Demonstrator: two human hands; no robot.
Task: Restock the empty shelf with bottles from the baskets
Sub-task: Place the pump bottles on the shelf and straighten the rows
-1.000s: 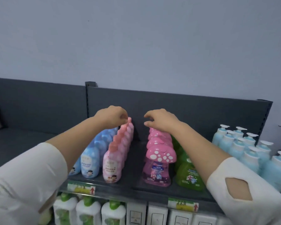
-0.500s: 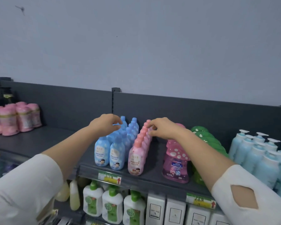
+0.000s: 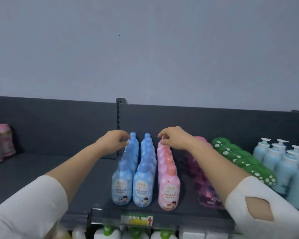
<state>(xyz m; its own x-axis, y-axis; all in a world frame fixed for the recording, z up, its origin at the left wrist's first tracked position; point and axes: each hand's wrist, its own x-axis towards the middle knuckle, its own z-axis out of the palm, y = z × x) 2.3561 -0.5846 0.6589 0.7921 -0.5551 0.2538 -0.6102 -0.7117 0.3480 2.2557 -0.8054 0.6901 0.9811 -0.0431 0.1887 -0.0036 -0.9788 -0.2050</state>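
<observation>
Two rows of blue bottles (image 3: 122,187) and one row of pink bottles (image 3: 169,188) stand front to back on the dark grey shelf (image 3: 41,169). My left hand (image 3: 113,141) reaches to the back of the left blue row, its curled fingers round the neck of the rearmost blue bottle. At the back of the pink row, my right hand (image 3: 174,138) pinches the cap of the rearmost pink bottle. Both arms stretch over the shelf in white sleeves.
Right of the pink row stand purple mushroom-cap bottles (image 3: 205,187), green spotted bottles (image 3: 240,157) and pale blue pump bottles (image 3: 283,163). Pink bottles (image 3: 0,144) sit at the far left. A price tag (image 3: 136,220) marks the shelf edge, with green-capped bottles (image 3: 109,232) below.
My left hand went from the pink row to the blue row, and my right hand from the mushroom-cap row to the pink row. My view swung left, then back a little.
</observation>
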